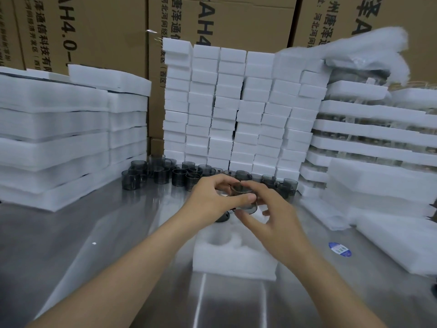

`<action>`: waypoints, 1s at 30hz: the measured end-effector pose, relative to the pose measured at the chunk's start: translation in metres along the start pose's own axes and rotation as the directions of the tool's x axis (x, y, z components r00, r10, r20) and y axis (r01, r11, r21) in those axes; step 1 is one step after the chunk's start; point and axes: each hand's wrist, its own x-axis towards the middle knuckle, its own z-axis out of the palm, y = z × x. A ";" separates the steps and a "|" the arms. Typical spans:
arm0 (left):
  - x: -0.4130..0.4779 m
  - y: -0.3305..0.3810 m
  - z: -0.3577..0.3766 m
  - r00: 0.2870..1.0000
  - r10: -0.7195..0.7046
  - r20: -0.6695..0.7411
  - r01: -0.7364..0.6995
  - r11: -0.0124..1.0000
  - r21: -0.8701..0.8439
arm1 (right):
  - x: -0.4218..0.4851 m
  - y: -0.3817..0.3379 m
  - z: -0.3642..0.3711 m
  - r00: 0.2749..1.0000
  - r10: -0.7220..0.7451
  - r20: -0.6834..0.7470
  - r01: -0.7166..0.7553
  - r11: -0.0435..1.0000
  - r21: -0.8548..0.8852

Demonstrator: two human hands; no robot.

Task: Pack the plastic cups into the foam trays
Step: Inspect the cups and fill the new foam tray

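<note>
Head cam: I see both hands together on one smoky plastic cup [244,198]. The left hand [210,197] grips its rim from the left, and the right hand [272,215] pinches it top and bottom. The cup is held just above the far edge of the foam tray [233,260], which lies flat on the steel table [94,233]. There's bare steel left of the tray and toward me. Loose cups [179,176] line the back against the foam block wall [236,110]. Foam stacks [59,138] hem the left side, and foam slabs [390,242] crowd the right.

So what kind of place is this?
Probably a packing area in a factory or warehouse: stacked foam trays, printed cardboard cartons behind, and loose grey plastic cups on a steel table.
</note>
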 end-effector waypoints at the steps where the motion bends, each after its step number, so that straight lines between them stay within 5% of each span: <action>1: 0.001 -0.002 0.000 0.999 0.024 0.043 -0.024 1.000 -0.013 | 0.000 0.003 0.000 1.000 -0.004 -0.012 0.004 0.999 -0.034; 7: 0.006 -0.017 -0.007 0.985 -0.001 0.172 -0.025 0.988 0.152 | -0.001 0.020 -0.007 0.995 0.077 0.069 -0.064 0.982 -0.176; 17: 0.011 -0.027 -0.007 0.961 0.034 0.276 -0.075 0.988 0.138 | 0.001 0.019 -0.010 0.993 0.082 0.086 -0.051 0.950 -0.309; 30: 0.010 -0.031 -0.011 0.973 -0.036 0.227 -0.040 0.946 0.323 | -0.003 0.016 -0.015 0.979 0.161 0.127 -0.118 0.950 -0.290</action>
